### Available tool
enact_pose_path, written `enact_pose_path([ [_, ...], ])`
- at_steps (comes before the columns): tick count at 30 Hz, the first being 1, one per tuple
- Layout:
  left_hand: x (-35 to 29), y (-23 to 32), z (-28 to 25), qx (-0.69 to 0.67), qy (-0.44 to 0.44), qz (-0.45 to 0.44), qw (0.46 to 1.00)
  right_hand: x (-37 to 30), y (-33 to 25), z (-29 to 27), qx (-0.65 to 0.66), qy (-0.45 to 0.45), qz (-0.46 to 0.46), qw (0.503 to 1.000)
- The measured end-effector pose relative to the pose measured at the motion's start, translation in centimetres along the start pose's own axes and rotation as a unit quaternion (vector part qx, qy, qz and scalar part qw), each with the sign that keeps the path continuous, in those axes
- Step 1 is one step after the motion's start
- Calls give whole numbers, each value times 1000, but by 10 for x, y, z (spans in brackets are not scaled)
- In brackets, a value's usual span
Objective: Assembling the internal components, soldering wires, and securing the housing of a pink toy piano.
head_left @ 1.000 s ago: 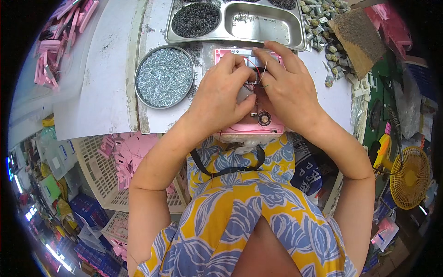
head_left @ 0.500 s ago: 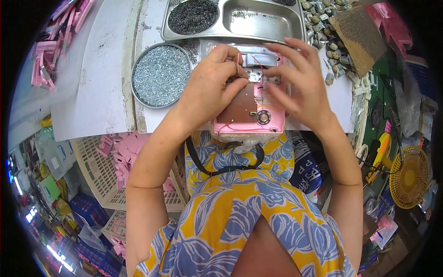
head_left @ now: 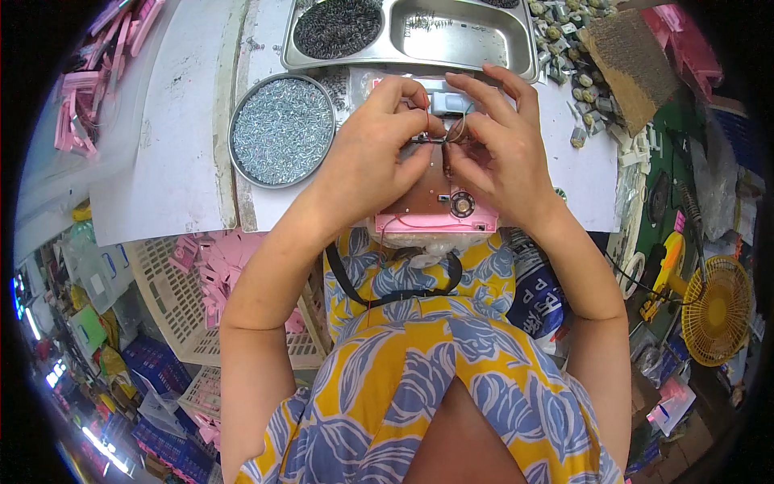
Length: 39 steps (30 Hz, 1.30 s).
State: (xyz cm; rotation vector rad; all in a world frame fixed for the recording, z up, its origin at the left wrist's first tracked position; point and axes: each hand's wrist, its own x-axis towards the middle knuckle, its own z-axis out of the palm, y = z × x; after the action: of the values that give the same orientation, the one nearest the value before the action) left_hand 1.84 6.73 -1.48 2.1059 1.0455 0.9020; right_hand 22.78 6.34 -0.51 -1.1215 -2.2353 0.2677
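Observation:
In front of me lies a pink plastic housing (head_left: 435,223) with a brown circuit board (head_left: 411,189), a round black-rimmed part (head_left: 462,203) and a grey-blue block (head_left: 450,102) in it. My left hand (head_left: 379,141) is closed over the housing, thumb and fingers pinching one end of a thin dark wired part (head_left: 430,140). The other end is pinched by my right hand (head_left: 504,149), so the part spans both sets of fingertips above the board. A red wire (head_left: 426,103) rises by my left fingers. My fingers cover much of the part.
Left of the housing stands a round tray (head_left: 329,121) of small silver screws. A steel compartment tray (head_left: 459,36) with dark springs lies beyond it. Small metal parts (head_left: 584,97) are heaped at the right, near a yellow fan (head_left: 715,310). A crate (head_left: 169,298) holds pink pieces.
My right hand has moved left and its spread fingers have closed on the wired part. Both hands now meet over the board, and the light metal plate seen before no longer shows plainly.

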Motion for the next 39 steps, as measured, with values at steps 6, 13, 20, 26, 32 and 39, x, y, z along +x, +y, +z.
enact_pose_path([
  [6, 3, 5, 11, 29, 16, -11, 999, -7, 0, -3, -11, 16, 11, 1000],
  [13, -20, 1, 8, 112, 111, 66, 985, -11, -1, -10, -35, 55, -1, 998],
  [20, -22, 24, 19, 214, 218, 3, 952, -24, -16, -17, 197, 5, 124, 972],
  [26, 0, 35, 11, -145, -66, -77, 984, -24, 3, -29, 206, 22, -8, 978],
  [32, 0, 36, 17, -170, -50, -166, 970, -46, 29, -52, 144, 60, -29, 987],
  [39, -2, 36, 29, -95, 13, -63, 993, -198, 124, -188, 319, 618, 354, 625],
])
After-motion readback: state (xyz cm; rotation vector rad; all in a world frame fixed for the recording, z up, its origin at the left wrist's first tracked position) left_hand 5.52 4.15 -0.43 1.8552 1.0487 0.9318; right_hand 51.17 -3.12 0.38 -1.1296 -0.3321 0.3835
